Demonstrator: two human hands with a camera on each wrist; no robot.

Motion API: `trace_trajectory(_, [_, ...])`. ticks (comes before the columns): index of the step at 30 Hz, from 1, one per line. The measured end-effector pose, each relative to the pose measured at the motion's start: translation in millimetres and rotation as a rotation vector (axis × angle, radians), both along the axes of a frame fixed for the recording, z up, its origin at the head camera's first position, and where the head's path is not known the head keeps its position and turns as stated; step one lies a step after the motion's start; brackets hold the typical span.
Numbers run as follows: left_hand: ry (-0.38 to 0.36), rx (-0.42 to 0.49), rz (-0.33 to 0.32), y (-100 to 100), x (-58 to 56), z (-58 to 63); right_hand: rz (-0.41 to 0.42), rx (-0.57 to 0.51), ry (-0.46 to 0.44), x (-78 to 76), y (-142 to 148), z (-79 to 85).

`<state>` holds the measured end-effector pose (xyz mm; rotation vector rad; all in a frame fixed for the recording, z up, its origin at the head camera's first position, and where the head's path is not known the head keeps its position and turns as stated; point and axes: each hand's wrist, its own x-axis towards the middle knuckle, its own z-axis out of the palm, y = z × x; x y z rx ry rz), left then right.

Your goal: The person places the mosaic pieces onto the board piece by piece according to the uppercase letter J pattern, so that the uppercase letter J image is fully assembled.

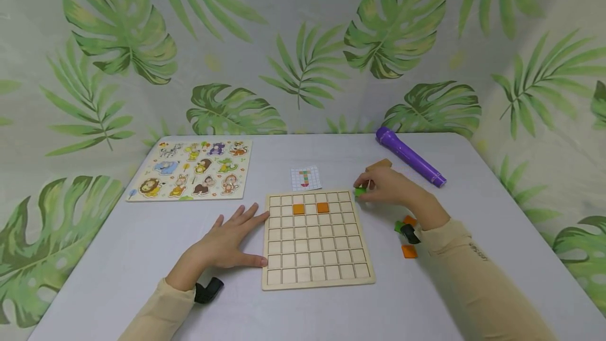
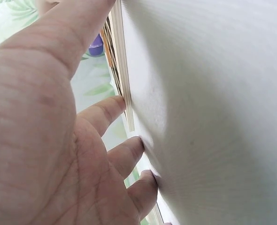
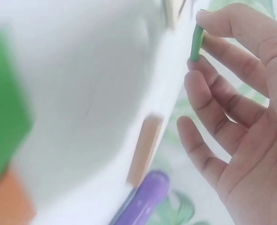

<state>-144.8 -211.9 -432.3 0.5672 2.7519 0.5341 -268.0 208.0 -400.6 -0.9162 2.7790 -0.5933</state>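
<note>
A wooden grid board lies mid-table, with an orange square tile and a second orange tile in its second row from the back. My left hand is spread flat at the board's left side, thumb and index fingertip touching its edge. In the left wrist view the fingers are straight. Just off the board's back right corner, my right hand pinches a green square tile between thumb and fingertips. Behind the board lies a small pattern card with a coloured figure on a grid.
Loose orange tiles and a green tile lie beside the right wrist, partly hidden by a black strap. A wooden block and a purple microphone lie at the back right. An animal puzzle board lies back left.
</note>
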Motion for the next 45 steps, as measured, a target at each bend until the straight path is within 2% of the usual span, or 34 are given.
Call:
trace_trajectory(13, [0.008,-0.004,0.008,-1,-0.8,-1.4,0.112,0.009,-0.065,4.9,-64,-2.3])
trace_trajectory(20, [0.009,0.005,0.009,-1,-0.3,-1.7,0.175,0.05,-0.022,10.1,-84,-4.1])
trace_trajectory(32, [0.004,0.015,0.006,-1,0.1,-1.1,0.243,0.08,-0.007,14.5,-106,-6.2])
trace_trajectory(45, [0.004,0.015,0.002,-1,0.3,-0.9,0.245,0.089,-0.017,14.9,-113,-4.6])
